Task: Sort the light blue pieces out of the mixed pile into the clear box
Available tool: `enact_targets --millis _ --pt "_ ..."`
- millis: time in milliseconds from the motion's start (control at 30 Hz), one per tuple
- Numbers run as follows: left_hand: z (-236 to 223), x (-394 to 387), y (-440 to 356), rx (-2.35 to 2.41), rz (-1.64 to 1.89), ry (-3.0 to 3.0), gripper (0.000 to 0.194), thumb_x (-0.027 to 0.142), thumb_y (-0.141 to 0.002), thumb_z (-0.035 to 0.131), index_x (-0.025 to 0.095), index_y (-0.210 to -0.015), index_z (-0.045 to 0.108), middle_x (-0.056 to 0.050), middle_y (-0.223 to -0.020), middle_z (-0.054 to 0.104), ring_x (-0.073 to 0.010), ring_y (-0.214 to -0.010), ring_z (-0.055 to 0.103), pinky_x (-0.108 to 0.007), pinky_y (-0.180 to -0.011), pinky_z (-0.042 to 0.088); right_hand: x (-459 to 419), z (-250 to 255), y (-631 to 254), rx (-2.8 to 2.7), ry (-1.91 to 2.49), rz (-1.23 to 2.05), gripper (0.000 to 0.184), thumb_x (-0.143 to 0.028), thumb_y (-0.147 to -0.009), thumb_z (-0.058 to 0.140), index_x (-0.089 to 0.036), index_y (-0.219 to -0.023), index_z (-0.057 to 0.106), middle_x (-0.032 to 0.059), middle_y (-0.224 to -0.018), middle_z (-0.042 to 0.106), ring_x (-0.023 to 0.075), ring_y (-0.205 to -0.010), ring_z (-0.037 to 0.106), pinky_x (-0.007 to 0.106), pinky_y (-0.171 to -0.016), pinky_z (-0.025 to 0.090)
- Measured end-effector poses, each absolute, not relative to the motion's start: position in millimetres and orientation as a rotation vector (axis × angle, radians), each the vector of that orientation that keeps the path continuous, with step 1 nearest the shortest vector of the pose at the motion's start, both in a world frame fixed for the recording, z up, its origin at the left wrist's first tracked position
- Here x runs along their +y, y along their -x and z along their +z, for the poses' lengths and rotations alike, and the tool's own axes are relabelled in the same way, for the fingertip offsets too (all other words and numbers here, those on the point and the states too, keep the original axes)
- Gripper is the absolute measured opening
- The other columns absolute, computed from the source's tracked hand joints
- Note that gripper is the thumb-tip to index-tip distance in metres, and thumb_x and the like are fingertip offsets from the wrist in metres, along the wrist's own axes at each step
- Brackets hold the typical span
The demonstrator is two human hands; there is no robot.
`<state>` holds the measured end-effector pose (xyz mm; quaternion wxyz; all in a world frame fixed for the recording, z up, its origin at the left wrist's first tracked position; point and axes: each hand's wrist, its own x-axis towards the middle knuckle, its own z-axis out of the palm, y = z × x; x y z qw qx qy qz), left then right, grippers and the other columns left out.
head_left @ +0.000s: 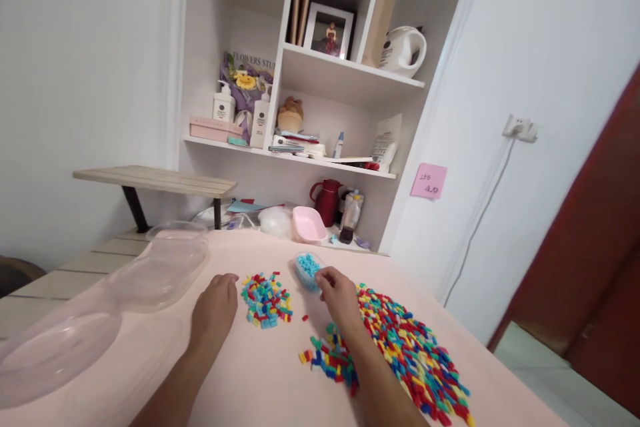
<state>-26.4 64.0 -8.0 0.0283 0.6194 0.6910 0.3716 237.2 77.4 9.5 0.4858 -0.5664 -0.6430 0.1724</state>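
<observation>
A small clear container filled with light blue toy bricks stands toward the far side of the pink-covered table. At its right rim is my right hand, fingertips pinched together; whatever they hold is too small to name. My left hand is curled closed just left of a small pile of mixed bricks, its inner side hidden. A large heap of colourful bricks spreads to the right, partly behind my right forearm. One red brick lies alone between the piles.
Clear plastic trays and an oval lid cover the table's left side. At the back are a pink tray, a red jug and a bottle, under shelves. A low wooden stand is left.
</observation>
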Motion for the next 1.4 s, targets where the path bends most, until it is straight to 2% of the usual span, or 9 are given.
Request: enact_targets --millis 133,300,433,567,733,900,1033,1167,1400 --pt "-9.5 64.4 25.8 2.119 1.108 -1.906 0.038 0.024 -0.092 0.029 0.021 -0.103 0.065 -0.007 -0.114 0.067 -0.0209 -0.101 0.065 -0.032 -0.085 0.047 89.8 12.7 -242.5 -1.337 1.291 0.302 0.036 -0.045 -0.081 0.051 -0.018 -0.093 0.07 0.004 -0.077 0.069 0.0188 -0.062 0.063 0.028 -0.058 0.047" --pt "-8.1 63.3 25.4 2.13 1.09 -1.903 0.038 0.022 -0.092 0.028 0.02 -0.103 0.065 -0.007 -0.114 0.068 -0.0205 -0.1 0.065 -0.032 -0.084 0.047 95.1 9.5 -252.9 -1.237 1.187 0.484 0.047 -0.046 -0.083 0.046 -0.017 -0.113 0.065 0.0064 -0.088 0.071 0.018 -0.063 0.065 0.028 -0.056 0.049" --pt "-7.3 62.9 25.5 2.125 1.086 -1.911 0.037 0.022 -0.092 0.029 0.019 -0.103 0.065 -0.009 -0.116 0.067 -0.0209 -0.102 0.064 -0.032 -0.087 0.046 86.4 13.1 -257.8 -1.197 1.183 0.505 0.047 -0.048 -0.085 0.044 -0.016 -0.111 0.066 0.0036 -0.075 0.067 0.0162 -0.055 0.06 0.025 -0.047 0.044" --pt "-5.5 60.7 24.2 2.133 1.072 -1.923 0.039 0.024 -0.093 0.028 0.019 -0.106 0.064 -0.009 -0.117 0.066 -0.0214 -0.104 0.064 -0.032 -0.088 0.046 73.6 17.7 -244.6 -1.461 1.228 0.517 0.04 -0.041 -0.088 0.041 -0.018 -0.105 0.069 0.0006 -0.066 0.064 0.0153 -0.052 0.057 0.026 -0.052 0.044" --pt "-2.4 59.8 22.5 2.148 1.024 -1.953 0.039 0.025 -0.093 0.028 0.02 -0.104 0.065 -0.007 -0.115 0.066 -0.0204 -0.103 0.064 -0.031 -0.085 0.046 58.4 13.3 -210.4 -2.039 1.206 0.461 0.023 -0.02 -0.081 0.054 -0.023 -0.091 0.075 0.0033 -0.087 0.071 0.0182 -0.083 0.064 0.027 -0.079 0.046" --pt "-1.0 59.8 21.8 2.15 1.006 -1.976 0.038 0.025 -0.093 0.029 0.02 -0.103 0.065 -0.007 -0.113 0.067 -0.021 -0.102 0.064 -0.032 -0.085 0.045 50.3 6.4 -188.1 -2.331 1.039 0.318 0.033 -0.018 -0.079 0.059 -0.031 -0.107 0.072 0.0041 -0.107 0.068 0.0203 -0.101 0.058 0.031 -0.092 0.04" --pt "-0.4 58.7 22.2 2.148 1.004 -1.989 0.038 0.025 -0.093 0.029 0.02 -0.104 0.065 -0.007 -0.113 0.067 -0.0205 -0.104 0.063 -0.031 -0.087 0.045 52.6 6.9 -196.7 -2.391 1.149 0.27 0.036 -0.012 -0.079 0.053 -0.03 -0.103 0.073 0.0032 -0.097 0.07 0.0192 -0.094 0.059 0.029 -0.087 0.041" --pt "0.8 58.2 22.2 2.158 1.006 -1.981 0.037 0.024 -0.092 0.03 0.02 -0.103 0.065 -0.007 -0.113 0.068 -0.0206 -0.105 0.063 -0.031 -0.087 0.045 56.5 10.2 -217.2 -2.336 1.36 0.267 0.045 -0.008 -0.075 0.049 -0.027 -0.11 0.071 0.0028 -0.095 0.071 0.0193 -0.092 0.061 0.026 -0.081 0.042" --pt "3.3 60.2 23.3 2.147 1.047 -1.902 0.033 0.023 -0.088 0.036 0.021 -0.101 0.066 -0.006 -0.112 0.071 -0.0218 -0.104 0.064 -0.031 -0.085 0.046 55.0 15.7 -216.4 -2.279 1.302 0.339 0.033 -0.015 -0.08 0.052 -0.026 -0.104 0.073 0.004 -0.099 0.07 0.019 -0.095 0.061 0.025 -0.082 0.042"
